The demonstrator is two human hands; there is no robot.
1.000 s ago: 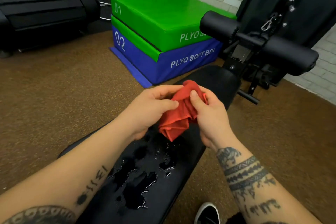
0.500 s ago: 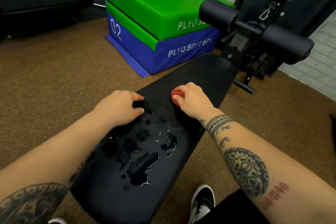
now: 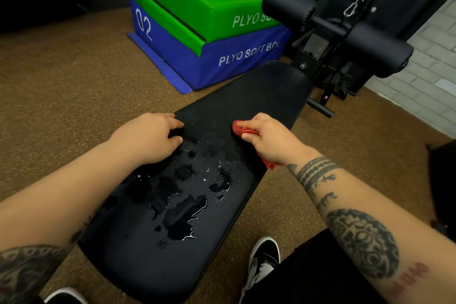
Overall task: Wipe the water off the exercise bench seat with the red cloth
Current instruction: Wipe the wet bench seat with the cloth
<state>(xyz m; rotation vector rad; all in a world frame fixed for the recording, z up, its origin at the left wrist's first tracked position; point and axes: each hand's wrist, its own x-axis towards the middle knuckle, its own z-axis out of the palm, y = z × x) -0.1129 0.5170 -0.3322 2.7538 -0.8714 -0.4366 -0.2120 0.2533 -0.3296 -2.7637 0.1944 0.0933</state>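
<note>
The black padded bench seat point(image 3: 254, 96) runs from the bottom centre up to the right. Puddles of water point(image 3: 183, 215) and drops lie on its near half. My right hand point(image 3: 270, 139) presses down on the seat's right side, shut on the red cloth point(image 3: 240, 128), which is bunched under the palm; a corner of it sticks out by the wrist. My left hand point(image 3: 150, 137) rests on the seat's left edge with fingers curled, holding nothing. The water lies between and below both hands.
Two black roller pads point(image 3: 370, 47) on a frame stand at the bench's far end. A green and blue stacked plyo box point(image 3: 197, 20) sits on the brown floor behind. My shoes point(image 3: 262, 259) are by the bench's near end. A brick wall is at right.
A second ago both hands held the cloth up above the seat. Now the left hand has let go and rests on the seat's left edge, and the right hand presses the cloth onto the seat.
</note>
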